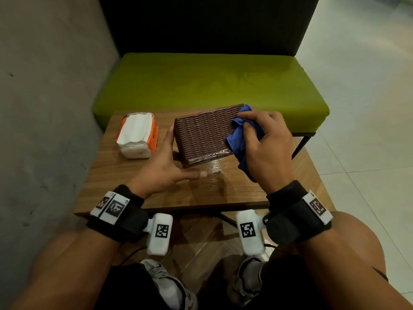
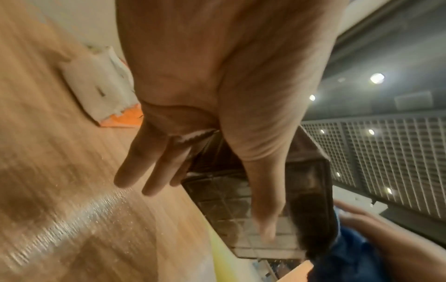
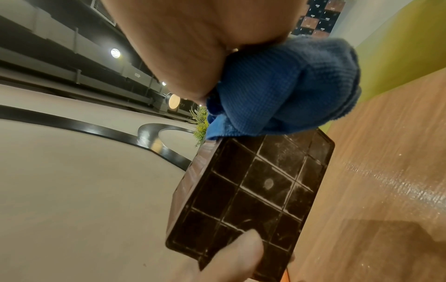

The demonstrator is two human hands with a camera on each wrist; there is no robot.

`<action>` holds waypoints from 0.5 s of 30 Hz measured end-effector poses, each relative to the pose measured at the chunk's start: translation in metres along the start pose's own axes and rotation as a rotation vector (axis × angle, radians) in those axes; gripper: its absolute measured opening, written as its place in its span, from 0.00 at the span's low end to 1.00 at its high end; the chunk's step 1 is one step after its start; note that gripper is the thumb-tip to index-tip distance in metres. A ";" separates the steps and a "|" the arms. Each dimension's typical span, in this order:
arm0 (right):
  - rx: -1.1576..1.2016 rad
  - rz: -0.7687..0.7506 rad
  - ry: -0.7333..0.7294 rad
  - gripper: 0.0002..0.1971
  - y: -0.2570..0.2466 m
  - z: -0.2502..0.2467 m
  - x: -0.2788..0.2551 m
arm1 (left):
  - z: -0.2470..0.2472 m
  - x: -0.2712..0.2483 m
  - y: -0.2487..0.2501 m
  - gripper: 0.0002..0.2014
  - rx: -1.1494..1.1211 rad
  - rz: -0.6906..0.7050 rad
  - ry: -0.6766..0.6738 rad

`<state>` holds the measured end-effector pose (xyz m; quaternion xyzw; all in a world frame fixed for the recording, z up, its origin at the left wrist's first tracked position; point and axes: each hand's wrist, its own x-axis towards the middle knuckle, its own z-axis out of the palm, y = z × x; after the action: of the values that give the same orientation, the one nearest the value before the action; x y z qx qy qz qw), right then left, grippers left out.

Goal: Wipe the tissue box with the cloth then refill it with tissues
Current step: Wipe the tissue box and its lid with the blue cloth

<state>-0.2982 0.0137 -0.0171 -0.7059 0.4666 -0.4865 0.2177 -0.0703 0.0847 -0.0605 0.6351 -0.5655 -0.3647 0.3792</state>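
Where the wooden table [image 1: 134, 193] fills the middle of the head view, the brown woven tissue box [image 1: 205, 133] stands tipped on one long edge at centre frame, its woven face turned up toward the camera. Item, left hand [image 1: 163, 166]: fingers straight and spread, palm laid against the left end of the box, thumb [image 1: 192, 174] stretched along the tabletop below the box's near edge; nothing is curled around it. In the left wrist view the same hand [image 2: 217, 85] fills the upper centre, its fingers [image 2: 135, 167] extended past the box's dark gridded underside [image 2: 231, 208]. Item, right hand [image 1: 266, 142]: at the right of centre, fingers bent over a bunched blue cloth [image 1: 241, 135] and pressing it against the right end of the box; a tail of cloth hangs below the palm toward the table. In the right wrist view the cloth [image 3: 277, 85] sits wadded under the hand at upper centre, touching the top corner of the box, whose gridded base [image 3: 253, 190] shows white scuffing along its ribs. Item, tissue pack [image 1: 137, 134]: orange and white wrapper torn open, white tissues showing, lying on the table at left of the box and apart from it. Item, green padded bench [image 1: 210, 83]: beyond the table's far edge, across the upper middle of the frame. Item, grey wall [image 1: 44, 108]: at the left.
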 end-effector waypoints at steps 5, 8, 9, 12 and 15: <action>-0.013 -0.014 -0.009 0.11 -0.003 0.000 -0.001 | 0.009 0.003 -0.010 0.58 0.203 0.141 0.203; -0.041 -0.049 -0.017 0.11 -0.003 0.001 -0.001 | 0.011 0.003 -0.010 0.54 0.173 0.220 0.263; -0.055 -0.065 -0.016 0.12 -0.002 0.002 -0.002 | 0.011 0.002 -0.009 0.54 0.159 0.236 0.269; -0.129 -0.141 -0.007 0.12 -0.003 0.007 -0.005 | 0.012 0.000 -0.006 0.54 0.156 0.258 0.282; -0.284 -0.284 0.005 0.14 -0.011 0.013 -0.014 | 0.013 0.001 -0.004 0.52 0.120 0.259 0.308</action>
<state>-0.2835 0.0290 -0.0213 -0.7870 0.4269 -0.4433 0.0441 -0.0806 0.0834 -0.0697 0.6269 -0.5985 -0.1771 0.4663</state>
